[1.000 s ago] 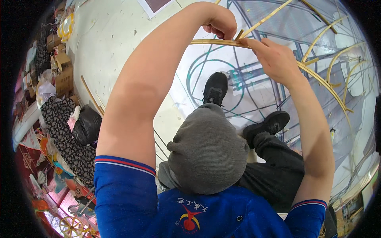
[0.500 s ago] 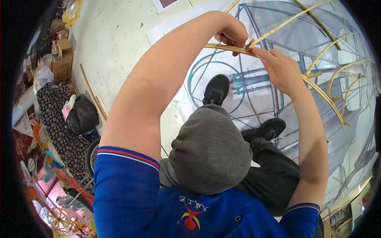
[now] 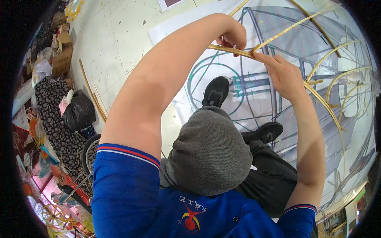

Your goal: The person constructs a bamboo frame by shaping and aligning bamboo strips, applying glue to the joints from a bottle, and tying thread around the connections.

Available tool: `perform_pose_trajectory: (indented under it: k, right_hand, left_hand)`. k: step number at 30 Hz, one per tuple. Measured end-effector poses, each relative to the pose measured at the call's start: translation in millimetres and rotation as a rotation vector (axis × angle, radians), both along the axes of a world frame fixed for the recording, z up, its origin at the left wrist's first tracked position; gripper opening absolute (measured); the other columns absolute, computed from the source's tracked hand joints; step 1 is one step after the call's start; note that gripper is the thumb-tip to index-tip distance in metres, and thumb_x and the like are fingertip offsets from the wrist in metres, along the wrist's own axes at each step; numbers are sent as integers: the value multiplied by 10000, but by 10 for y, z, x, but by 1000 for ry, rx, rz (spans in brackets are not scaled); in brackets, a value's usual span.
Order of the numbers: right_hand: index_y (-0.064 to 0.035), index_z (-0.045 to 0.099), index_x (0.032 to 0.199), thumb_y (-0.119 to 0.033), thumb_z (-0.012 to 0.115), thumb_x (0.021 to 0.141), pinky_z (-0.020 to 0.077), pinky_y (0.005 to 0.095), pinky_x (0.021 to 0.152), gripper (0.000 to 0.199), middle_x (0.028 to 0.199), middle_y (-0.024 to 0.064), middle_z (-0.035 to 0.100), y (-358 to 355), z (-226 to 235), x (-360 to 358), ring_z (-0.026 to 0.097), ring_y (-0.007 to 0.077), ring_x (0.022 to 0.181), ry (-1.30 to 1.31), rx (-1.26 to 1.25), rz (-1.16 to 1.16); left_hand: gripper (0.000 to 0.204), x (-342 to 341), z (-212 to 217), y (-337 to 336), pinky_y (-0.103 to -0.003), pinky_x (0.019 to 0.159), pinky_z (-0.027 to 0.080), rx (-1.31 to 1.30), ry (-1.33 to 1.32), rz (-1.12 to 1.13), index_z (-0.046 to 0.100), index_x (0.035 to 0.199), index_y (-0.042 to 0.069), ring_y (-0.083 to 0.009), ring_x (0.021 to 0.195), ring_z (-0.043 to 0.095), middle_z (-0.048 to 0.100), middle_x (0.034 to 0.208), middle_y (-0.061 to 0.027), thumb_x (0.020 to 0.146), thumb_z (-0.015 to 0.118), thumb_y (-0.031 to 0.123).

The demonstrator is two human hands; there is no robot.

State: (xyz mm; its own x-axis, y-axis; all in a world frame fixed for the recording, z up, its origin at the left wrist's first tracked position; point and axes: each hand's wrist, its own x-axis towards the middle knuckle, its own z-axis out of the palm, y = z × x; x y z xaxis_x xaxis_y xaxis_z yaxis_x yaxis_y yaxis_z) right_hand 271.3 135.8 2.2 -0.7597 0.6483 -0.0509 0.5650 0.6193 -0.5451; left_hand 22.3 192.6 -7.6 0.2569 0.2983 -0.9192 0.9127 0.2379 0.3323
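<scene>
Bamboo strip (image 3: 230,50) pinched in left hand (image 3: 232,33); right hand (image 3: 283,73) fingers press the crossing with diagonal strip (image 3: 289,27). Risk: joint slips or splits if overbent.

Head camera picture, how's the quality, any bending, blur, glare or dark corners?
Head view: strong fisheye, so the bamboo strips and floor lines curve toward the rim, and the corners are black. Light is even and soft, with no hard glare. The left hand and right hand on the strip look sharp; the clutter at the left edge is squeezed and hard to make out.
</scene>
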Motion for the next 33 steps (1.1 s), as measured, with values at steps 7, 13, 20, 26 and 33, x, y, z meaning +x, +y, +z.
perform_pose_trajectory:
  k: [7, 13, 20, 26, 33]
  right_hand:
    - [-357, 597, 1403, -163, 572, 996, 517, 443, 635, 452, 832, 80, 598, 10, -3, 22, 641, 327, 733, -37, 18, -4]
    - [-370, 596, 1401, -173, 571, 1002, 512, 451, 613, 445, 825, 71, 593, 1, -49, 16, 637, 325, 710, -49, 54, -8]
    - [-391, 576, 1414, -176, 568, 1007, 517, 451, 616, 461, 827, 71, 595, 21, -48, 27, 648, 322, 721, -43, 50, -8]
    - [-388, 597, 1391, -152, 583, 990, 521, 450, 634, 466, 833, 73, 599, 50, 31, -24, 650, 321, 734, -20, 52, -10]
    - [-342, 621, 1378, -100, 590, 969, 525, 435, 652, 476, 831, 86, 589, 80, 24, 6, 645, 316, 736, 30, -6, -47]
  left_hand:
    - [125, -213, 28, 400, -329, 462, 446, 153, 16, 56, 631, 710, 45, -150, 497, 493, 587, 636, -57, 834, 646, 55]
    - [149, -420, 403, 719, -407, 579, 605, 295, -12, 217, 697, 867, -40, -261, 595, 671, 688, 781, -171, 878, 586, 58]
    - [287, -157, 851, -204, -441, 786, 541, 1408, 70, 117, 695, 1065, -13, -254, 953, 686, 690, 1088, -181, 895, 654, 214]
    - [147, 78, 219, -1867, -332, 625, 504, 1014, -452, 416, 672, 900, 47, -209, 666, 645, 678, 801, -77, 884, 712, 188]
    - [151, 201, -295, -1603, -295, 667, 491, 530, -982, 1702, 629, 1091, 37, -147, 740, 605, 689, 997, -95, 949, 601, -4]
